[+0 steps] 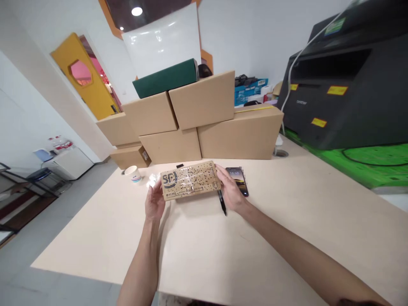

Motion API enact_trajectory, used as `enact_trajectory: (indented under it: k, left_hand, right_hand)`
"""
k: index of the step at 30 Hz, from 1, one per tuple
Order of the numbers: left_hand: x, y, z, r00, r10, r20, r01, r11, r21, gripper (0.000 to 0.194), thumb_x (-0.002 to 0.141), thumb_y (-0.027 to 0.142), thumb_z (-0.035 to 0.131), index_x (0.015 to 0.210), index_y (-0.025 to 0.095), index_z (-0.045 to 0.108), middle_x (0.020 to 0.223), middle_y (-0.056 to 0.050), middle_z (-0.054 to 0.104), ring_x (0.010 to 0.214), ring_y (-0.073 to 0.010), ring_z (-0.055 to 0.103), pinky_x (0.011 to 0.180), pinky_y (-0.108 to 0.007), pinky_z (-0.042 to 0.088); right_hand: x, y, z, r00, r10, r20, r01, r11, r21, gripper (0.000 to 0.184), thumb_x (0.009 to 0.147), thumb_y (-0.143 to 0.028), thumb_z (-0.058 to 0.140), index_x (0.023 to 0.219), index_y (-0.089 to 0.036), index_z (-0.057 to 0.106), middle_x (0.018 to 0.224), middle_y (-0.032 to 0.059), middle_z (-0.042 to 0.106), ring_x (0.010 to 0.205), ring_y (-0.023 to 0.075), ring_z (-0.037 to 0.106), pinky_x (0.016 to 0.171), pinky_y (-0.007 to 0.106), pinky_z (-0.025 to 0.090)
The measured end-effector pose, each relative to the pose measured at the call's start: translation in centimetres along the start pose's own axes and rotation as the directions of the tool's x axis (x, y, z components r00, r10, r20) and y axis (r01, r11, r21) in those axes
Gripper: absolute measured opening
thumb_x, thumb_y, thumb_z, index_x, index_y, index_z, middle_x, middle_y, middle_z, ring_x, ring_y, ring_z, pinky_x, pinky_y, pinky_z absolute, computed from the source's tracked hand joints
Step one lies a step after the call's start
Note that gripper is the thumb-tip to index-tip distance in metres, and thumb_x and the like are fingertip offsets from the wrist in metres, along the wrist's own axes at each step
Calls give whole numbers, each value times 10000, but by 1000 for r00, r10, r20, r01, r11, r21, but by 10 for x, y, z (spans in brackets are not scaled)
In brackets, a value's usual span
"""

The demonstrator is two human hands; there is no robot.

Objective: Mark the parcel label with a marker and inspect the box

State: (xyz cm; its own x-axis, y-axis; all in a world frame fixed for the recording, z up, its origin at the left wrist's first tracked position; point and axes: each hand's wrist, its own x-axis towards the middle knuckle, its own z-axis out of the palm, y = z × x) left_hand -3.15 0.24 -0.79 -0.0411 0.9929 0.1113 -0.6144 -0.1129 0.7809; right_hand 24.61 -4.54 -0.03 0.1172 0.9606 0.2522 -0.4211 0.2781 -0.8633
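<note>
Head view: small box (190, 180) held just above the table (287, 238), printed face toward the camera, a little left of centre and in front of a stack of cartons (204, 123). Left hand (155, 201) gripping the box's left end, thumb on the front, fingers curled behind. Right hand (231, 192) clasping the right end, fingers wrapped around the edge. Black pen (222, 203) lying on the table just under the right hand. Phone (237, 179) face up just right of the box, screen lit. Paper cup (133, 173) and crumpled plastic (152, 179) to the left of the box. Black printer (350, 80) at far right, on a green mat (366, 163)
</note>
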Motion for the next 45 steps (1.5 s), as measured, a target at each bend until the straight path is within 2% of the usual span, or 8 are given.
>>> enact_trajectory:
  k: [7,12,18,24,28,36,41,45]
  left_hand:
    - [-1,-4,6,999,43,-23,-42,999,33,435,801,560,791,1065,214,800,1174,-69,791,1098,-243,713,931,-329,559]
    - [-1,-2,3,996,88,-22,-86,994,66,388,770,391,837,1122,245,763,1168,-27,779,1076,-210,703,898,-288,538]
    - [1,4,-1,996,81,-26,-77,989,127,593,569,238,874,1151,263,763,1263,-32,746,1169,-237,660,921,-289,501]
    - [5,-7,0,990,-30,-134,58,977,206,423,790,516,768,1081,209,784,1136,-83,787,1163,-267,674,930,-338,495]
    - [2,-13,3,986,-111,-123,143,945,292,470,776,517,795,1108,185,774,1150,-91,792,1177,-309,681,997,-387,486]
    - [-2,1,6,997,2,77,-18,980,199,583,627,227,814,1205,241,739,1273,-44,731,1186,-255,636,919,-303,493]
    - [0,-1,3,999,43,-31,-39,989,140,333,719,397,798,1029,276,781,1157,-8,743,955,-177,624,727,-258,474]
    - [0,-8,5,996,46,-71,-29,975,220,267,823,463,738,1009,277,783,1195,-17,746,1019,-203,617,711,-257,454]
  right_hand:
    - [0,3,-4,997,70,-19,-70,997,-21,462,866,-610,697,1233,-329,708,1426,9,674,1403,300,543,1187,490,410]
    - [-9,4,-5,995,-35,89,45,992,-122,411,933,-539,667,1304,-362,685,1463,-5,643,1437,271,505,1227,458,342]
    - [-7,10,-6,999,-16,46,20,996,-85,429,886,-566,711,1255,-348,716,1404,14,686,1380,285,560,1190,472,389]
    - [-3,15,-5,978,162,-128,-167,986,-26,475,721,-645,806,1037,-292,777,1247,49,765,1283,319,627,1116,503,452]
    - [-4,15,-3,967,222,-124,-230,972,-55,497,662,-652,830,987,-279,785,1211,55,779,1263,335,631,1095,515,461]
    - [-2,13,-6,989,98,-111,-97,995,19,455,699,-569,841,1073,-320,777,1297,19,749,1305,295,616,1154,481,427]
    - [-2,15,-6,980,133,-147,-132,991,19,523,648,-596,863,1070,-301,772,1282,37,750,1295,310,615,1139,494,429]
    - [-3,21,-8,976,158,-152,-166,985,-43,531,672,-604,847,1083,-280,759,1215,47,767,1244,311,634,1108,494,443]
